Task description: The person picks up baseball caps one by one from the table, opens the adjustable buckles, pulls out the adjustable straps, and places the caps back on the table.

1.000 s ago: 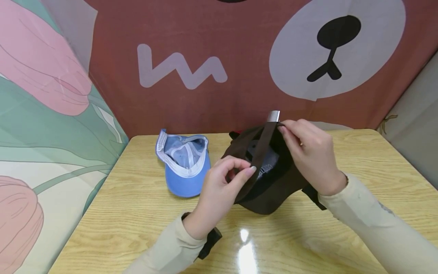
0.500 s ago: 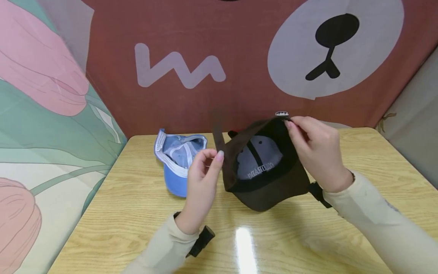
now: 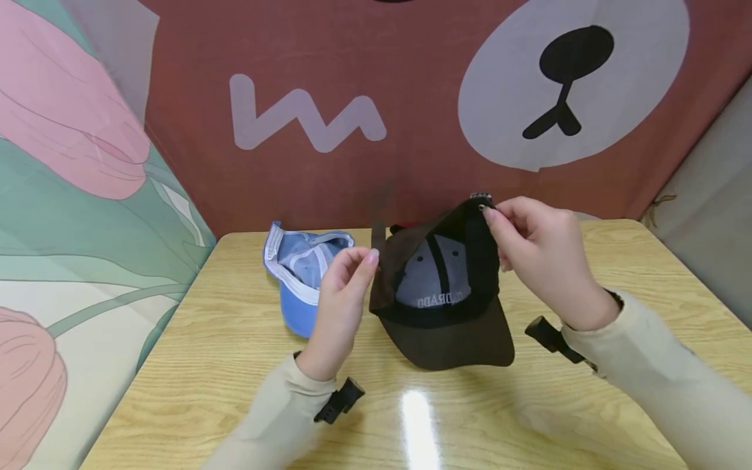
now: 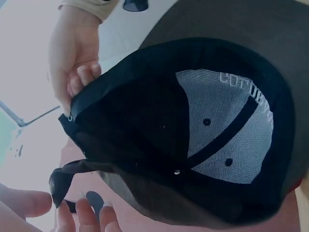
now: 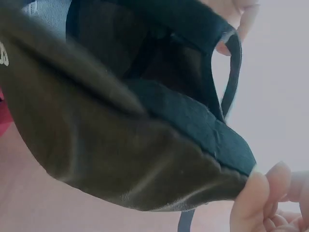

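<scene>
A dark brown baseball cap [image 3: 452, 346] is held up over the table with its inside facing me. Its grey front lining [image 4: 231, 116] carries lettering seen from behind. My left hand [image 3: 343, 297] pinches the back edge on the left, at the cap's strap [image 3: 378, 236], whose free end sticks up blurred. On the other side of the back opening, my right hand [image 3: 543, 261] pinches the corner beside a small metal buckle [image 3: 480, 196]. In the right wrist view, the right thumb and fingers [image 5: 253, 195] grip that corner. The strap and buckle are apart.
A blue baseball cap [image 3: 298, 314] lies with its inside up on the wooden table [image 3: 470, 418], partly behind my left hand. Something red [image 5: 5, 118] shows beside the brown cap. A printed bear cloth [image 3: 305, 189] hangs behind the table.
My left hand has moved left with the strap, which earlier crossed the opening toward the buckle. The cap's back now spreads apart, and its brim has turned. My right hand has shifted slightly right.
</scene>
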`<state>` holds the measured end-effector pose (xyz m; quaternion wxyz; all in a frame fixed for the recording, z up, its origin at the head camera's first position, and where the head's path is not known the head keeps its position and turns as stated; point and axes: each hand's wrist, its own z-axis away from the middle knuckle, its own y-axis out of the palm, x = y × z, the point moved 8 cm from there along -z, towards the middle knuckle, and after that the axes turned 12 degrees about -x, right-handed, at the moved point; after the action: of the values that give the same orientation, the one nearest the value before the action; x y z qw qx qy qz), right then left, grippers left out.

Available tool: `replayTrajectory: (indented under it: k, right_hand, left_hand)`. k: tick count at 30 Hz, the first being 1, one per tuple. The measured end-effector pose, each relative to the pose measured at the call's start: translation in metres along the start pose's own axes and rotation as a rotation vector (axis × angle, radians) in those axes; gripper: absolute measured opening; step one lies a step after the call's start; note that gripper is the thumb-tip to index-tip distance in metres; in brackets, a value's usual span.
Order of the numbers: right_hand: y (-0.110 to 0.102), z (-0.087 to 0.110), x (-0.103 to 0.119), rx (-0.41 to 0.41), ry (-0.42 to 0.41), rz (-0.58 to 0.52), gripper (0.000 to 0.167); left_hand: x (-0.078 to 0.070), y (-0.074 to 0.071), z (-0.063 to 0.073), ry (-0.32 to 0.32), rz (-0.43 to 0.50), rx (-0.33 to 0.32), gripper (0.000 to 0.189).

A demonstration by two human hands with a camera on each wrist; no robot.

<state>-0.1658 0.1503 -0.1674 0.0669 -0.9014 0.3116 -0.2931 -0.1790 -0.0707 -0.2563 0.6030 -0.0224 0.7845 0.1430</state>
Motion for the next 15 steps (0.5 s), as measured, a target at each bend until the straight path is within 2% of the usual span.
replayTrajectory:
  k: [3,8,11,15]
  right_hand:
    - [0.000,-0.002,-0.002,0.022,0.084,-0.037,0.011]
    - [-0.004,-0.005,0.000,0.020,0.101,-0.053,0.015]
    - [-0.007,-0.006,0.003,0.015,0.092,-0.058,0.018]
    - [-0.009,-0.006,0.005,0.005,0.111,-0.087,0.018]
  left_hand:
    - [-0.002,0.001,0.002,0.042,-0.039,0.010,0.017]
    - [0.002,-0.005,0.000,0.071,-0.132,-0.020,0.022]
    - [0.009,-0.009,-0.002,0.051,-0.171,-0.032,0.026]
    - [0.021,-0.014,-0.003,0.011,-0.212,-0.006,0.032]
